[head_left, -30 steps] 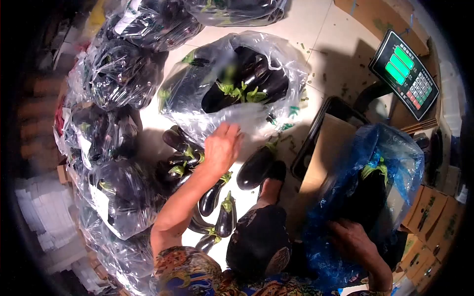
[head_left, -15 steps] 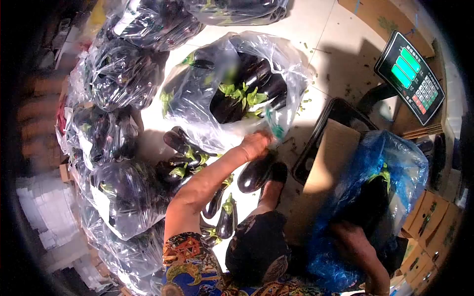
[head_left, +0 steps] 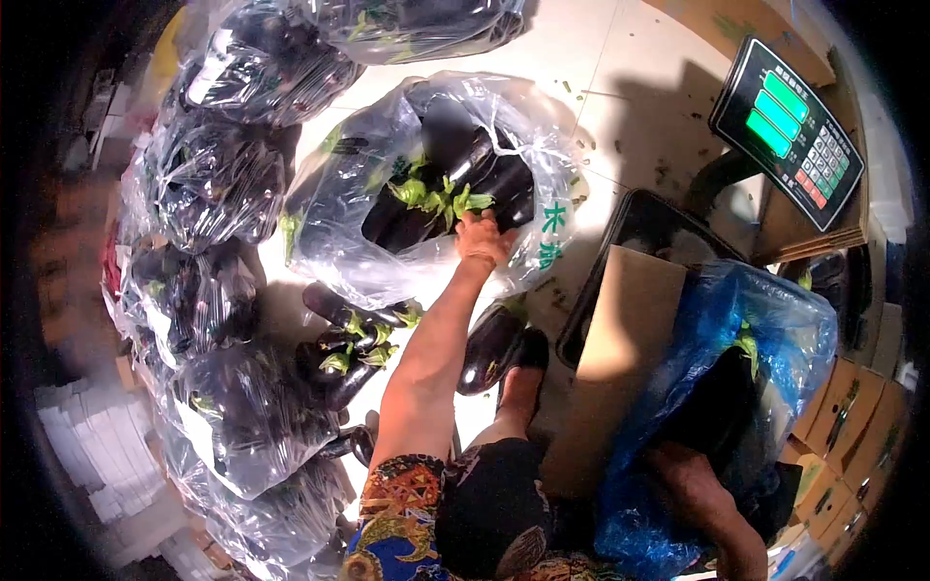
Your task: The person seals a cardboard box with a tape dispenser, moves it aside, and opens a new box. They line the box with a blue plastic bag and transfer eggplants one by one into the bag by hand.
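Note:
A clear plastic bag (head_left: 334, 218) stands open on the floor with several dark purple eggplants (head_left: 509, 184) inside, their green stem ends together. Over the bag's near rim reaches my left hand (head_left: 482, 240), fingers extended and parted at those stems, apparently holding nothing. At the right, inside a cardboard box (head_left: 630, 310) lined with a blue plastic bag (head_left: 799, 320), my right hand (head_left: 688, 474) is closed at the lower end of a large eggplant (head_left: 712, 397); its fingertips are lost in shadow. Two loose eggplants (head_left: 487, 351) lie beside my foot.
Filled clear bags of eggplants (head_left: 228, 169) line the left side. More loose eggplants (head_left: 349, 334) lie on the floor near them. A scale platform (head_left: 630, 223) with a lit display (head_left: 790, 131) stands behind the box. Cardboard cartons (head_left: 848, 426) are at the right edge.
My left hand has moved from the bag's near edge to the eggplant stems, and its fingers have spread. The bag's rim now lies folded outward, showing green print. My right hand stays put.

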`<action>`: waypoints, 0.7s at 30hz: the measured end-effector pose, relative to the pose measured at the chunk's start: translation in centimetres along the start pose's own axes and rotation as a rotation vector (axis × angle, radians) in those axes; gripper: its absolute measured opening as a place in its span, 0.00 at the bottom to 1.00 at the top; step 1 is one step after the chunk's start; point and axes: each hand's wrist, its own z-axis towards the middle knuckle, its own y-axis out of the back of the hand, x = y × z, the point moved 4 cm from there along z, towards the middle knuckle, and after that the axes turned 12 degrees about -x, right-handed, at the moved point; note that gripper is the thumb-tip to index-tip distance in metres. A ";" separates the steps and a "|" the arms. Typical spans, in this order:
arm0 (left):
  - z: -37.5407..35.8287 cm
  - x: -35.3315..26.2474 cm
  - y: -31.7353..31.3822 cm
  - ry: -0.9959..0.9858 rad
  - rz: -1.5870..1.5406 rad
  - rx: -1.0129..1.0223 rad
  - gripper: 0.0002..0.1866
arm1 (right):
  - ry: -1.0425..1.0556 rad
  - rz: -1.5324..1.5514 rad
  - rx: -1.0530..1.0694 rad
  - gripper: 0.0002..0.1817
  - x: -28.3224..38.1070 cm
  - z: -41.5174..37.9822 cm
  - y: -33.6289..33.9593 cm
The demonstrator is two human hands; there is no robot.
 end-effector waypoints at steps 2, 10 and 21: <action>0.7 1.3 -1.2 -0.036 -0.018 0.124 0.30 | -0.014 0.026 0.022 0.21 -0.3 -0.2 -0.1; 1.1 1.9 -3.2 -0.088 -0.034 -0.017 0.30 | 0.118 0.028 -0.135 0.15 -0.8 -0.1 -1.9; 1.6 4.1 10.2 -0.281 -0.727 -0.125 0.14 | 0.129 0.058 -0.046 0.18 1.0 -0.1 -0.7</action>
